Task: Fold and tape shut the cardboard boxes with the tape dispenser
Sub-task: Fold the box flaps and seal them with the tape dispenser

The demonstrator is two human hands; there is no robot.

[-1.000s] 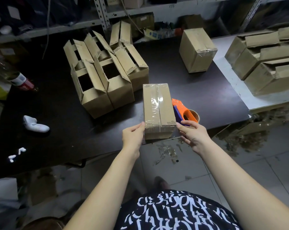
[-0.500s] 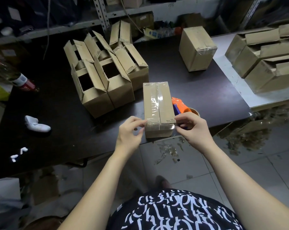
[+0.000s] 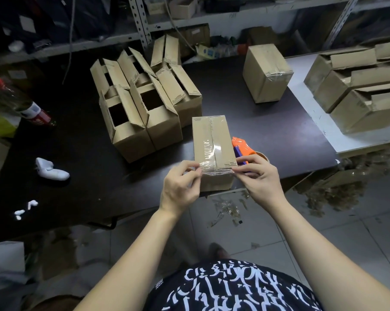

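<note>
While the cardboard box [image 3: 213, 140] lies at the table's [image 3: 279, 131] near edge, long axis running 12 to 6 o'clock, the left grip [image 3: 180, 182] at 7 and the right grip [image 3: 259, 173] at 5 each pinch clear tape [image 3: 214, 172] crossing its near end. The box is brown, its flaps closed and its seam taped lengthwise. An orange tape dispenser [image 3: 241, 145] lies just beside it at 3 o'clock, nearer the right grip.

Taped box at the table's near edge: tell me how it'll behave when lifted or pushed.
The taped box likely stays stiff: flaps closed, tape along the seam. It probably won't roll, lying on a broad flat face. Pushed toward the person it could fall, since it sits at the table edge.
</note>
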